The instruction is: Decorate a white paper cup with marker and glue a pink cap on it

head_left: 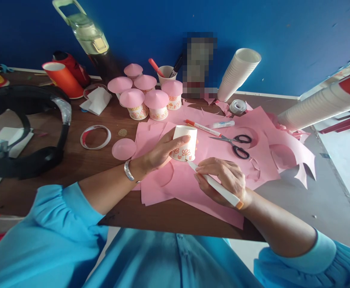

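My left hand [163, 150] is wrapped round a white paper cup [184, 140] with orange flowers drawn near its lower rim. In my right hand [223, 178] is a white marker [218, 188] with an orange end, its tip at the cup's lower edge. Beneath both hands lie sheets of pink paper [193, 182]. An orange-capped marker [203, 128], a glue tube [223, 124] and black-handled scissors [236, 144] rest on the paper. Behind my left hand stand several decorated cups with pink cone tops [157, 100].
A tape roll [95, 137] and a pink disc [124, 149] lie left. Beyond are a black headset [25, 168], red cup [62, 80] and bottle [92, 40]. Stacked white cups [239, 74], a pen cup [166, 76] and small tape [237, 107] stand behind; another cup stack [313, 106] is right.
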Tool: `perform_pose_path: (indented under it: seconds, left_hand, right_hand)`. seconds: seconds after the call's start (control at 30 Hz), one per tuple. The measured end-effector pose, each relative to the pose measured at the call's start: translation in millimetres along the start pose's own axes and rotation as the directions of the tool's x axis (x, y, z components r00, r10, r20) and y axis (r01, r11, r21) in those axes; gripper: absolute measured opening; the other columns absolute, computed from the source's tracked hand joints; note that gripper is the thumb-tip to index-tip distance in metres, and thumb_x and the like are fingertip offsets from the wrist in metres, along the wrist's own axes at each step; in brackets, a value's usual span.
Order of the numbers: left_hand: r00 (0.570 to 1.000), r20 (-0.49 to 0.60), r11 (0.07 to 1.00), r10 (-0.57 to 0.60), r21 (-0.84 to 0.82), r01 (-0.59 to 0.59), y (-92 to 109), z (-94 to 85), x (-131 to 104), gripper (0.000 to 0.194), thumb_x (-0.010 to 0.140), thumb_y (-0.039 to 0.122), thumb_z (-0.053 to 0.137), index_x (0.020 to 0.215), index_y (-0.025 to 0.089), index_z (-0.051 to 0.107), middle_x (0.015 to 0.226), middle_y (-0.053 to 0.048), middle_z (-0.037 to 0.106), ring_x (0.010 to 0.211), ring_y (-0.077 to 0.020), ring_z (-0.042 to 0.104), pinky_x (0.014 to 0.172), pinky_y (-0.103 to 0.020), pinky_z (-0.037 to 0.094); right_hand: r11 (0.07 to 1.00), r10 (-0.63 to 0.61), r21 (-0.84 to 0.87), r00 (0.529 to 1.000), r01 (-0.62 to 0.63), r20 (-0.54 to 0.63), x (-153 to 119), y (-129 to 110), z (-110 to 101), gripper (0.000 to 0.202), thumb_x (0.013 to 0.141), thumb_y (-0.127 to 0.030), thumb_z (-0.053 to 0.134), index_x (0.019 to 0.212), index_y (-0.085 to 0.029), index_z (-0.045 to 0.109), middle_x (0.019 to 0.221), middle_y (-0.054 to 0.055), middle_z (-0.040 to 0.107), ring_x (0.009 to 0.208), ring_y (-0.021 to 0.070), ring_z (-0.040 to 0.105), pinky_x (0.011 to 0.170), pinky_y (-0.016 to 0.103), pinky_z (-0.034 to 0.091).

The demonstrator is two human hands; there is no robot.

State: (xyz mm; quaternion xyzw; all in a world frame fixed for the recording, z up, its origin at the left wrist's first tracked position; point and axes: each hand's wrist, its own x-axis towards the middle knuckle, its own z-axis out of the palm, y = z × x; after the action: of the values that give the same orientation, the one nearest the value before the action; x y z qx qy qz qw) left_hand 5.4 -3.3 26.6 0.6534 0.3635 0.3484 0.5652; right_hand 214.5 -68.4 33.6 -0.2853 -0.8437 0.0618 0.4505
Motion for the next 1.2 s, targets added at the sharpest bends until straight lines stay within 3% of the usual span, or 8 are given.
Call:
perform_pose_path:
  seconds: [0.13,0.4,0.8,1.2]
  left_hand:
    - [1.000,0.022,1.000,0.004,-0.002,-0.004,-1.4,0.5,0.4,0.050,0.101,0.065,0.051,0.119,0.020,0.065,0.111,-0.011,0.076,0.105,-0.0268,0.071,0.085,-0.039,0.060]
    - [1.000,-0.025,0.984,0.008,-0.178,-0.013,0.5,4.6,0.8,0.046,0.098,0.063,0.062,0.106,0.018,0.065,0.100,-0.009,0.074,0.090,-0.0226,0.070,0.076,-0.035,0.058]
    - [1.000,-0.015,0.970,-0.013,-0.243,0.009,-4.7,4.4,1.0,0.044,0.100,0.061,0.061,0.112,0.020,0.068,0.105,-0.010,0.077,0.092,-0.0240,0.072,0.074,-0.036,0.060]
    - [0.999,-0.040,0.980,-0.030,-0.197,0.022,2.1,4.6,-1.2,0.048,0.097,0.059,0.066,0.121,0.018,0.068,0.113,-0.010,0.073,0.101,-0.0223,0.067,0.082,-0.032,0.058]
  right_hand:
    - [1.000,-0.007,-0.009,1.000,0.007,-0.005,-0.2,0.3,0.4,0.022,0.096,-0.007,0.067,0.110,-0.023,0.060,0.080,0.000,0.073,0.071,0.0149,0.076,0.062,0.026,0.064]
    - [0.997,-0.021,-0.069,0.998,0.018,-0.051,2.5,0.2,0.0,0.020,0.095,-0.006,0.067,0.106,-0.021,0.060,0.078,0.000,0.073,0.068,0.0145,0.076,0.061,0.025,0.065]
    - [0.999,-0.037,-0.035,0.998,0.036,-0.048,2.7,-2.7,-2.0,0.020,0.094,-0.005,0.066,0.104,-0.021,0.060,0.075,-0.001,0.071,0.064,0.0142,0.074,0.058,0.025,0.064]
    - [0.998,-0.050,-0.051,0.998,0.048,-0.032,2.2,-2.6,-1.1,0.018,0.095,-0.006,0.066,0.105,-0.020,0.061,0.076,0.000,0.072,0.066,0.0144,0.075,0.061,0.026,0.065]
